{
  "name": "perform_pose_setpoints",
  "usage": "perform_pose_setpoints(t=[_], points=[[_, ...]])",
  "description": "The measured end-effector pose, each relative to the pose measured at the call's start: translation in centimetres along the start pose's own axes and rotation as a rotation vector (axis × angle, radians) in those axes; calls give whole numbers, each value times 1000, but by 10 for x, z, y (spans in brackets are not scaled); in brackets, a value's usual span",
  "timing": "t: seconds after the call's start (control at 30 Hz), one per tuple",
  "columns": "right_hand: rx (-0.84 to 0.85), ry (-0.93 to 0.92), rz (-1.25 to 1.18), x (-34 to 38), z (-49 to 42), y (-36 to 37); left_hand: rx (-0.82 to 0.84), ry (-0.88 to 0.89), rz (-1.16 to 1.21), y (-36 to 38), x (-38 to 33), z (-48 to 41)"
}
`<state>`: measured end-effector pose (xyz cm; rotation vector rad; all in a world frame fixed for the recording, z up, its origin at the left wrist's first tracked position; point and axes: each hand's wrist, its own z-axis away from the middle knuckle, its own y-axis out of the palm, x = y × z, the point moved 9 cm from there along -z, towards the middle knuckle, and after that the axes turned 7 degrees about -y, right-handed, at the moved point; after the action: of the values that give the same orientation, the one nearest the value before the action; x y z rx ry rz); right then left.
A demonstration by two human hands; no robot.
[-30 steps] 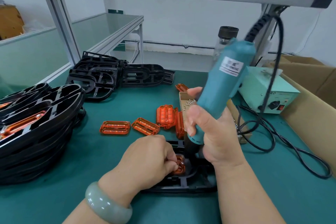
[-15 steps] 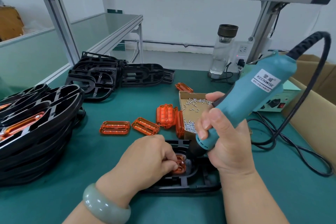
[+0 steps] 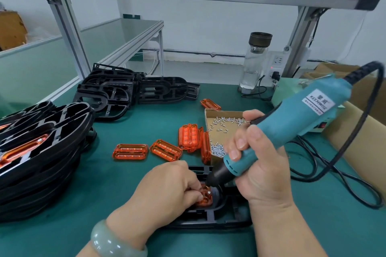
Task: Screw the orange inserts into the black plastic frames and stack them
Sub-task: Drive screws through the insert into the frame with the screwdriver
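1. The right hand is closed tight round the lower body of a teal electric screwdriver, with the thumb and fingers wrapped about it.
2. The screwdriver leans up and to the right. Its black nose points down and left, ending just above a small screw. Whether the bit touches the screw cannot be told.
3. The left hand has its fingers curled, and their tips hold the near edge of an orange insert. A pale green bangle sits on that wrist.
4. The orange insert lies seated in an opening of a black frame. The frame lies flat on the green table between the two forearms.
5. Just beyond the hands, loose inserts lie on the table. Two lie flat side by side, a few more stand on edge against a shallow cardboard tray, and one lies behind it.
6. The tray holds small silver screws, most of them heaped in its near corner.
7. At the left edge stands a tall stack of frames, with orange showing in the upper ones.
8. Farther back lies a looser pile of frames.
9. The screwdriver's black cable loops over the table on the right, beside a cardboard box.
10. A clear bottle with a dark cap stands at the back, by a wall socket.
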<state>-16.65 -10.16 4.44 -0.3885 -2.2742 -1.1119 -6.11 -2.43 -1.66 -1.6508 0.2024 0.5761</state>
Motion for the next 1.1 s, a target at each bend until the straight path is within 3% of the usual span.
perform_pose_setpoints(t=[0.3,0.7,0.9,1.1], points=[[-202,84,-149,-15,-1,-27,-13,56,24,-4,-2,3],[-322,84,-239,-11,-4,-44,-297,-3,216,-47,-15,-27],[-355,92,-258,-8,-6,-49,-88,-12,4,-24,-37,-93],[-371,112,-243,-10,-7,-50,217,-29,-512,20,-48,-122]])
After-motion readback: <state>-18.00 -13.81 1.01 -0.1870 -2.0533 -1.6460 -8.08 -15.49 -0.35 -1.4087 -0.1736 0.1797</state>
